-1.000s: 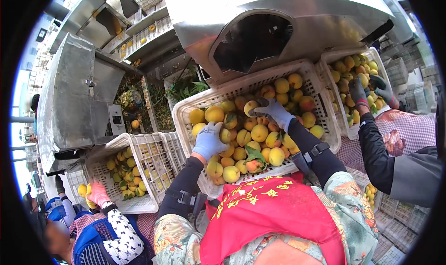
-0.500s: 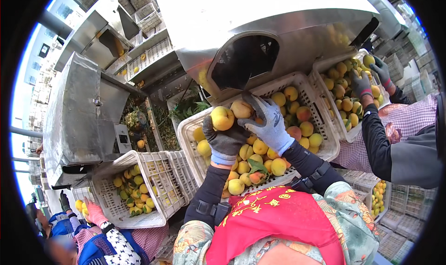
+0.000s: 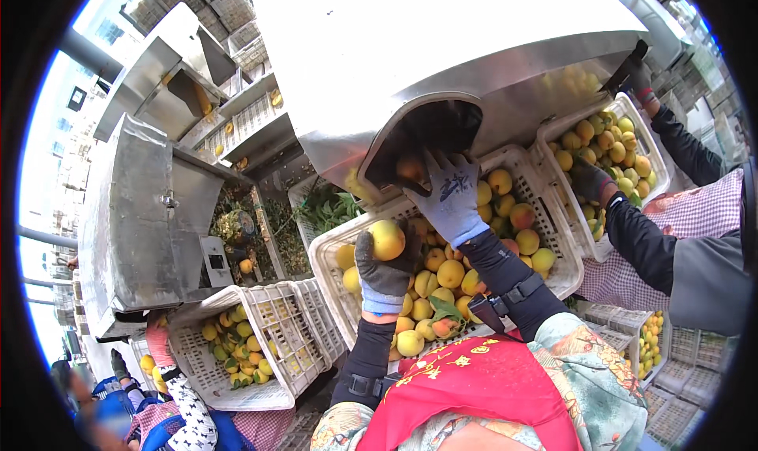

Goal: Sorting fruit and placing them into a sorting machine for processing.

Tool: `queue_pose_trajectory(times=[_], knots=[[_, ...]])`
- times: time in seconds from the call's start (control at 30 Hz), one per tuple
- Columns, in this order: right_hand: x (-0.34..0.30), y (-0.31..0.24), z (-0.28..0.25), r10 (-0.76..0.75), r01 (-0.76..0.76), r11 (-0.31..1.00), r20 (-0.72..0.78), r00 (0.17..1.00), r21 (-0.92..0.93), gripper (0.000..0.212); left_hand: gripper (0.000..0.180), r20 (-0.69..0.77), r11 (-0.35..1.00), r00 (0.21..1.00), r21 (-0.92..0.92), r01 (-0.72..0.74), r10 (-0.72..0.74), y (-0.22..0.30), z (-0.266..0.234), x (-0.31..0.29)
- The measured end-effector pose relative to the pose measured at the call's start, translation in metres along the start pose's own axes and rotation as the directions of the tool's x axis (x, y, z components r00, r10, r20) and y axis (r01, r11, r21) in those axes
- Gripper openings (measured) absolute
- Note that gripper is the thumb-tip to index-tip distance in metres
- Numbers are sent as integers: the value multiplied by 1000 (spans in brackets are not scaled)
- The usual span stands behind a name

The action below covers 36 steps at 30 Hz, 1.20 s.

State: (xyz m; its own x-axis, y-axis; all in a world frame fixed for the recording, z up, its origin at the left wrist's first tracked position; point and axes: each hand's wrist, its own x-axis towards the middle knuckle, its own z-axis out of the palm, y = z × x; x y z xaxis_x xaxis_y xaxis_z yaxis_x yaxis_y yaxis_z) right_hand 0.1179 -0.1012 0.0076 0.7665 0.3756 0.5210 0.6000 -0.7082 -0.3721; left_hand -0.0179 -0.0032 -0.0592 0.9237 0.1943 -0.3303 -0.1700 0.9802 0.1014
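Note:
My left hand (image 3: 385, 273), in a grey and black glove, is closed round a yellow peach (image 3: 388, 239) above the left part of a white plastic crate (image 3: 325, 281). Gloved in light blue and grey, my right hand (image 3: 448, 192) reaches up into the dark arched opening (image 3: 442, 127) of a metal machine. Another peach (image 3: 410, 169), orange in the shadow, sits between its thumb and fingers, which are partly hidden. Loose peaches (image 3: 451, 274) fill much of the crate below both hands, some with a red blush, and a green leaf (image 3: 444, 295) lies among them.
The machine's white hood (image 3: 379, 40) overhangs the crate's far side. At the right, a co-worker's gloved hand (image 3: 588, 181) is in another peach crate (image 3: 580, 222). A tilted crate (image 3: 284, 348) of peaches stands at the left, near another worker's pink glove (image 3: 158, 340).
My right hand has moved up and away with its peach into the machine opening. My left hand has shifted slightly right and lower, still holding its peach. The left co-worker's pink-gloved hand has risen.

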Motion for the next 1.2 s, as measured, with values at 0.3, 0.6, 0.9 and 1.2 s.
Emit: queue_pose_trajectory(times=[0.3,0.6,0.9,1.2], knots=[[55,18,26,-44,42,998,57,997,41,50,60,-169,981,976,118,156,-135,-3,23,1],[-25,-27,-40,-128,-133,809,392,911,573,74,46,225,989,963,24,145,-147,15,29,-4],[-38,-16,-32,-91,64,944,68,993,323,74,46,21,955,981,232,182,-192,13,4,7],[-14,13,7,-92,90,981,3,996,174,71,64,351,-772,877,634,34,327,18,-63,-18]])
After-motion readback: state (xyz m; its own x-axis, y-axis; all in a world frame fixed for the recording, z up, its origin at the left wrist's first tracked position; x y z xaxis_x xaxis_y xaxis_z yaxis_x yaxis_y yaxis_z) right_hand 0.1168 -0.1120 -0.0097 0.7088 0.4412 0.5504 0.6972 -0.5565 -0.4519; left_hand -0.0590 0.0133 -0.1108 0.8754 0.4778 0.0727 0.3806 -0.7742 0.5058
